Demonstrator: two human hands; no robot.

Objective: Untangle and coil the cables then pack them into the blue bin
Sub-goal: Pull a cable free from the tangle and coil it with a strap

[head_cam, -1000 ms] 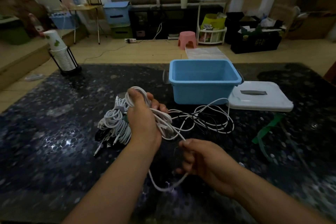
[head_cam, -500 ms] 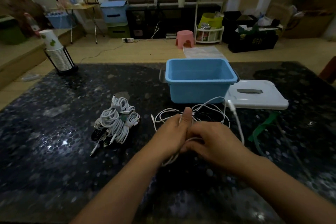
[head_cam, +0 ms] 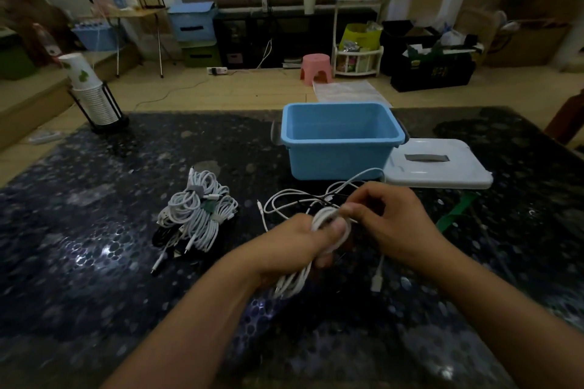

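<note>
Bare dark tabletop [head_cam: 94, 262] is lying open at near left, while loose white cable loops [head_cam: 294, 199] are crowding the approach to the open-topped blue bin [head_cam: 338, 158], the white lid [head_cam: 442, 174] flanking its right.

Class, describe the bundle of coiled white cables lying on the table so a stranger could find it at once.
Start at the blue bin on the dark table. Look left and nearer: the coiled white bundle lies there untouched. Unlike the loose cable in the hands, it is wound tight.
</note>
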